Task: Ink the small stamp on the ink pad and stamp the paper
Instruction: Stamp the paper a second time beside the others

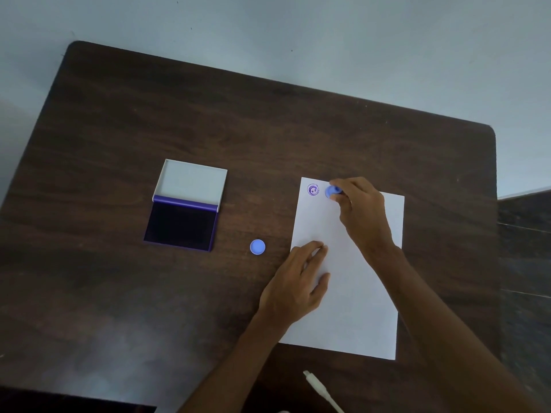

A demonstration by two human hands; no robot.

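Head view: small blue round stamp in right hand.

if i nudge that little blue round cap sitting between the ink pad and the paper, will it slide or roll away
The blue cap lies flat on its round face on the table, so a nudge would probably slide it rather than roll it. It looks small and thin, likely light, so it may skid easily on the smooth wood. Tipped onto its edge, it could roll.
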